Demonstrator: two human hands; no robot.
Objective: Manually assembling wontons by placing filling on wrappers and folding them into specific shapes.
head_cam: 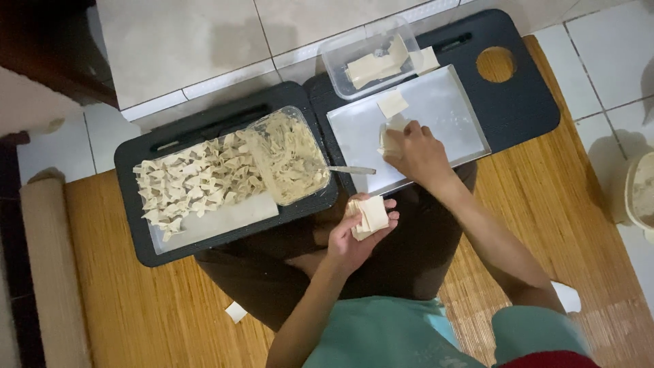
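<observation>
Folded dumplings [194, 180] are lying heaped on a tray [225, 221] at the left, beside a clear bowl of filling [289, 160] with a spoon [347, 170]. The left hand [354, 238] is cupping a stack of square wrappers [369, 217], fingers curled. The right hand [417, 155] is pinching a wrapper [390, 140] over the metal tray [443, 109].

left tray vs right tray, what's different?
The left tray is mostly covered with folded dumplings; the right tray holds only a flat wrapper and is mostly bare. The right hand works over the right tray; no hand touches the left tray. Both are flat metal trays on black boards.
</observation>
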